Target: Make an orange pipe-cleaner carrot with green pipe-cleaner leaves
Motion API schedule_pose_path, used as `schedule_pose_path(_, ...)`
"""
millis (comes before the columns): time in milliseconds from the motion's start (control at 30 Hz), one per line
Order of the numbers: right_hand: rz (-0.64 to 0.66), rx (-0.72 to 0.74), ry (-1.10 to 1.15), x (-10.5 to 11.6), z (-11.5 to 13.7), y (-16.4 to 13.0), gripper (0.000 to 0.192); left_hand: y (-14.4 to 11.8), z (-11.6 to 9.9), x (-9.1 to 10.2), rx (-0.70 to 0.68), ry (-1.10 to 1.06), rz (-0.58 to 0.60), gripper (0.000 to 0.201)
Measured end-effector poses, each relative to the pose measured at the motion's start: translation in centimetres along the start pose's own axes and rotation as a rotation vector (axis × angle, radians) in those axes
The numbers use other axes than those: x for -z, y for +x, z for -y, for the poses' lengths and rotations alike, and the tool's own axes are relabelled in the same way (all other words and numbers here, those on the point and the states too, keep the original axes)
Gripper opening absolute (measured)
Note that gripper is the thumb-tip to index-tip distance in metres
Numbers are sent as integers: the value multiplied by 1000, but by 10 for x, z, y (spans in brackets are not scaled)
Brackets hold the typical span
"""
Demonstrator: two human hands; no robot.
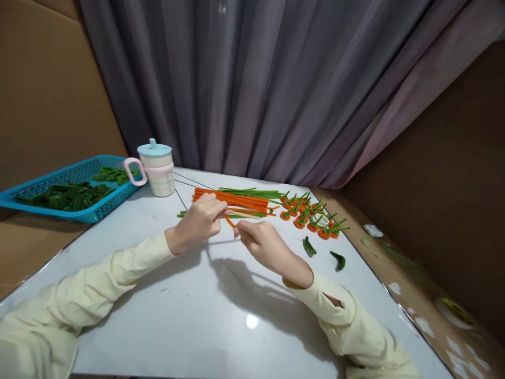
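So from the head view, we've got both hands up over the middle of the table, working one orange wire (230, 221) between them. The left hand (202, 221) has its fingertips pinched on the upper end, and the right hand (265, 243) has thumb and fingers closed on the lower end, so the wire sits slanted in the small gap, held above the tabletop. As for writing, the cup (162, 179) is our best bet: it's pale with a blue lid, pink handle and faint lined pattern, but any print on it is too small for us to read. Same with the round tub (320, 220) sitting in among the orange tufts (300, 223) with green stalks on the right. The table (158, 326) is white and marble-look, glossy enough that we get a bright light spot near the front, plus dark thin lines by the cup. Just past the hands lies an orange bundle (236, 199) with green sticks (252, 192) behind it, and two curled leaves (309, 246) lie nearer us on the right. A blue basket (89, 215) of green pieces (65, 196) is at the left, next to the cup. Around it all, we see a grey-purple curtain (221, 79) at the back, brown boards (39, 79) on both sides, and white scraps (424, 327) down past the right edge.
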State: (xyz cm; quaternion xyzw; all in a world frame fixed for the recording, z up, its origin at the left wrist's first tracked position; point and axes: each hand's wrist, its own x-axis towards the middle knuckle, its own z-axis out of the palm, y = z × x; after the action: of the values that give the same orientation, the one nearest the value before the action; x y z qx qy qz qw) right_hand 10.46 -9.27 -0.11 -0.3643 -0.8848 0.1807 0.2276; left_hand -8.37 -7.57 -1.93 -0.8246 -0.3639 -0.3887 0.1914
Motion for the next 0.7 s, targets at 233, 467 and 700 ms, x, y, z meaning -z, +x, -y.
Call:
schedule_pose_path(233,-92,67,-343,18,-19,5,32,-1,-8,-2,207,-265,247,25)
schedule_pose_path(467,-42,176,-46,28,-41,17,22,12,-21,18,394,-671,408,28)
schedule_pose_path(700,41,77,173,19,-41,21,25,16,-23,21,675,-1115,372,31)
